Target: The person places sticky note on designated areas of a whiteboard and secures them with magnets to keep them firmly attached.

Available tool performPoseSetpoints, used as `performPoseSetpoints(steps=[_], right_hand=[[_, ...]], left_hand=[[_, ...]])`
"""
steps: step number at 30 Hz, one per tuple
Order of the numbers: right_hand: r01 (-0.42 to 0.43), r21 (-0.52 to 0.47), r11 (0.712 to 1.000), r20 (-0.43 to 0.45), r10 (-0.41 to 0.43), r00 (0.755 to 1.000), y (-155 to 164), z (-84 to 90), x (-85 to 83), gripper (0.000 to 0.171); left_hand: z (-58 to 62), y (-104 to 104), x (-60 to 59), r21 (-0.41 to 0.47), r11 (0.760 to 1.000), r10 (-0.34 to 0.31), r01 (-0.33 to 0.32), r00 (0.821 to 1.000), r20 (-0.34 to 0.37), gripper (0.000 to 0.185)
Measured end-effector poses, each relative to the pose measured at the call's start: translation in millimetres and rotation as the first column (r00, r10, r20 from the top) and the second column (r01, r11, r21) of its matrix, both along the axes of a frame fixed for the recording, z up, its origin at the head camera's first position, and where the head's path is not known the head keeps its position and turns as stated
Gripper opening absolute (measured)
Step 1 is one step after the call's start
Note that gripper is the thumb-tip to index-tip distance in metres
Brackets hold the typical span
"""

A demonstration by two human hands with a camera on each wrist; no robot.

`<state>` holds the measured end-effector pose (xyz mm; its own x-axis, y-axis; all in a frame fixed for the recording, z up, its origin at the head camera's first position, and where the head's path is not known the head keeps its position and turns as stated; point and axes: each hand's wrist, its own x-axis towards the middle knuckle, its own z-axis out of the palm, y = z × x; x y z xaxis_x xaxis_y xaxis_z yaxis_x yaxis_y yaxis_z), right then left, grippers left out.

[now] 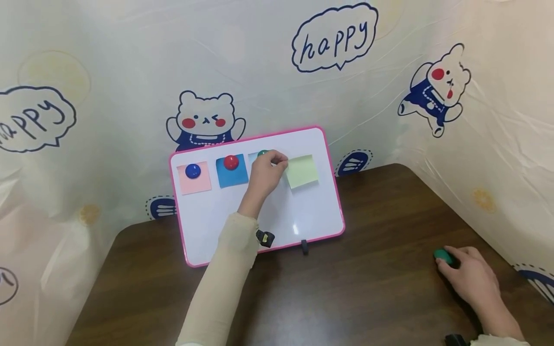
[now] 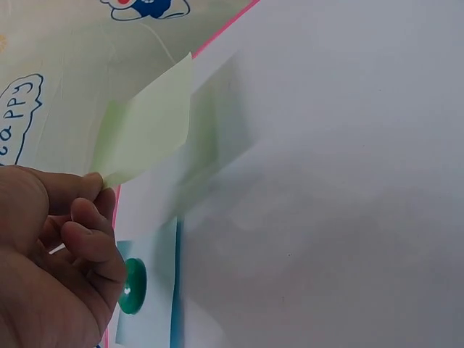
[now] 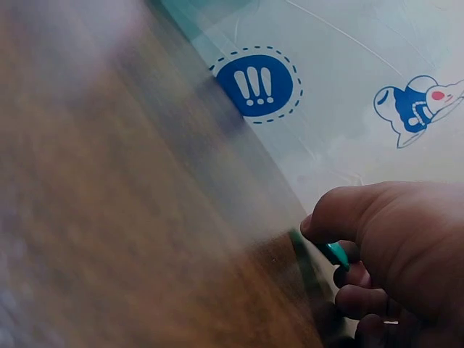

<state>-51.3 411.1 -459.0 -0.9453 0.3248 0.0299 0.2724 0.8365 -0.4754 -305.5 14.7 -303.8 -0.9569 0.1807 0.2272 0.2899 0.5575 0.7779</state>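
Observation:
A pink-framed whiteboard (image 1: 303,211) leans against the backdrop. My left hand (image 1: 279,161) pinches the left edge of a pale green sticky note (image 1: 302,171) lying on the board. In the left wrist view the green sticky note (image 2: 148,123) curls away from the whiteboard (image 2: 326,181) between thumb and fingers. Just behind that hand a green magnet (image 1: 262,154) pins a light blue note (image 2: 156,290). My right hand (image 1: 446,262) rests on the table at the far right, its fingers curled round a second green magnet (image 1: 442,255), seen as a green sliver (image 3: 335,252) in the right wrist view.
A blue magnet (image 1: 192,170) holds a pink note (image 1: 195,185), and a red magnet (image 1: 231,162) holds a blue note (image 1: 233,179). The board's black feet (image 1: 305,246) stand on the dark wooden table (image 1: 346,288). Printed cream cloth (image 1: 497,144) walls in the back and right.

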Motion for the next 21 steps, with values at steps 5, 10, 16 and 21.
performPoseSetpoints(steps=[5, 10, 16, 21], right_hand=[[0.001, -0.005, 1.0, 0.019, -0.001, 1.0, -0.5, 1.2, -0.3, 0.059], [0.003, -0.006, 1.0, 0.023, -0.002, 1.0, -1.0, 1.5, -1.5, 0.059], [0.004, -0.004, 1.0, 0.03, -0.004, 1.0, -0.9, 1.2, -1.8, 0.058], [0.001, 0.0, 1.0, 0.019, -0.001, 1.0, -1.3, 0.1, 0.1, 0.056]], left_hand=[[1.9, 1.4, -2.8, 0.005, 1.0, 0.01, -0.01, 1.0, 0.009, 0.016], [3.7, 2.7, -6.3, 0.001, 1.0, 0.028, -0.028, 1.0, 0.004, 0.015], [5.9, 4.2, -9.5, -0.005, 0.999, 0.046, -0.046, 0.999, 0.007, 0.015], [8.0, 5.2, -13.0, 0.002, 0.998, 0.062, -0.062, 0.998, -0.002, 0.016]])
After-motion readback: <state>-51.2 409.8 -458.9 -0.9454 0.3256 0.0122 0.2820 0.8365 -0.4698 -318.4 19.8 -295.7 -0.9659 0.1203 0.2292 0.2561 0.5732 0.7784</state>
